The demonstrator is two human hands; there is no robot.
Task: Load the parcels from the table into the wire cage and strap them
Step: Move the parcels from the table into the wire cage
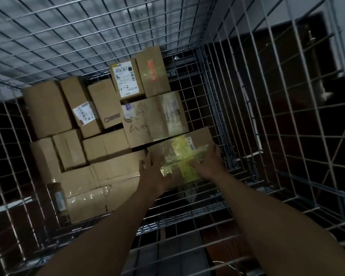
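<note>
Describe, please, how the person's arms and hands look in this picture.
The left forearm and the right forearm are bare, with no sleeve in view. The left hand and the right hand wear no gloves. No watch, bracelet or ring shows, though the picture is dim and blurred.

Head-worn wide-angle view, facing steeply down into wire cage (212, 100), close above parcels (46, 108)

A yellow-taped parcel (179, 156) lies flat between left hand (153, 172) and right hand (209, 162) in the wire cage (267, 116); brown parcels (68, 126) are packed leftward.
</note>
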